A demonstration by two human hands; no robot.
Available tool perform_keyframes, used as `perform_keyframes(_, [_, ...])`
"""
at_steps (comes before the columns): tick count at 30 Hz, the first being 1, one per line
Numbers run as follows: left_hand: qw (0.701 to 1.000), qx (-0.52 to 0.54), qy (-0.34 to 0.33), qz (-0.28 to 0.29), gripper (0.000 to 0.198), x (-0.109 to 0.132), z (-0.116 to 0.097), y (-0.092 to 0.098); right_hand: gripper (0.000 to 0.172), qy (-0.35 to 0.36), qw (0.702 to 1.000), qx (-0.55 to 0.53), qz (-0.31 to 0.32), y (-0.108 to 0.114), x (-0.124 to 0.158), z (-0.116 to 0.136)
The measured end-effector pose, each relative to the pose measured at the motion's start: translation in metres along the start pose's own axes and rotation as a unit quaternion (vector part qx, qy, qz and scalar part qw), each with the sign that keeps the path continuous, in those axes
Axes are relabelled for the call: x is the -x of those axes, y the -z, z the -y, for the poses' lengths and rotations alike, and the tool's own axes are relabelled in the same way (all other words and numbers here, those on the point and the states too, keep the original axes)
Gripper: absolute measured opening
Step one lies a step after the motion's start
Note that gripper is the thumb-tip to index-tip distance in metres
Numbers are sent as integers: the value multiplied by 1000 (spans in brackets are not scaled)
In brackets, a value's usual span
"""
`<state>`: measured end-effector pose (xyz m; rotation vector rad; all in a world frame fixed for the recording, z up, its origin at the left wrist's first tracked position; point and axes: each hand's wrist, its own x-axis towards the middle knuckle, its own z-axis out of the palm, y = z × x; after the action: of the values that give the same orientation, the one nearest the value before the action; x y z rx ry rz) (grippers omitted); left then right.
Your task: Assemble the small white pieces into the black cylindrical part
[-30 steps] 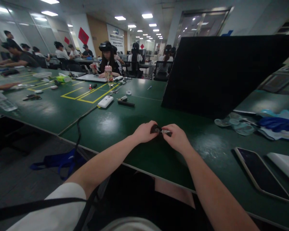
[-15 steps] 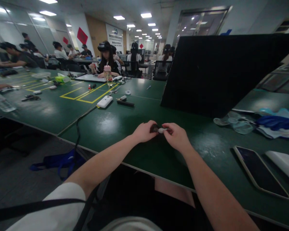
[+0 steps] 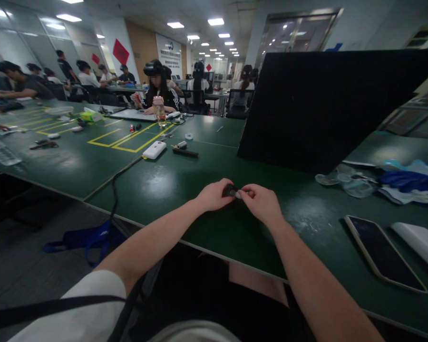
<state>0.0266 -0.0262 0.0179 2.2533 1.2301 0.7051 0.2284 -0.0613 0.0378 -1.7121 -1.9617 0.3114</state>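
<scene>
Just above the green table (image 3: pixel 214 228), my two hands meet in the middle of the view. My left hand (image 3: pixel 216 194) is closed round a small dark object (image 3: pixel 229 190), mostly hidden by the fingers. Pinched between thumb and fingers of my right hand (image 3: pixel 262 202) is a small pale grey piece (image 3: pixel 238 194), which lies against the dark object. Both are too small and dim for me to tell their kind. Whether the two are joined I cannot tell.
A large black panel (image 3: pixel 314 109) leans at the right. Near it lie a blue glove (image 3: pixel 410 181), a phone (image 3: pixel 385 254) and a white box-like thing (image 3: pixel 419 242). Further left are a white device (image 3: pixel 154 150), a black bar (image 3: pixel 185 152) and a bottle (image 3: pixel 159 111). A co-worker (image 3: pixel 159 90) sits opposite.
My right hand has shifted slightly, and its fingers now cover more of the pale piece, which sits closer to the dark object. My left hand looks nearly the same.
</scene>
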Motion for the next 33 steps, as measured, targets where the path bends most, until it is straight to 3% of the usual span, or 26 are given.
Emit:
perform_keyframes(13, [1000,-26,-6,3,47,-1,-1,-1,30,-1,1000,-8,-3,-1,-1,-1])
perform_keyframes(22, [1000,-20,1,-1,47,-1,-2,1,22,36,999,-28,-21,1,0,-3])
perform_keyframes(28, [1000,-2,8,1,47,0,-1,1,30,1,1000,0,-7,2,0,-2])
perform_keyframes(33, [1000,6,10,2,47,1,-3,1,52,-32,998,49,-1,2,-1,0])
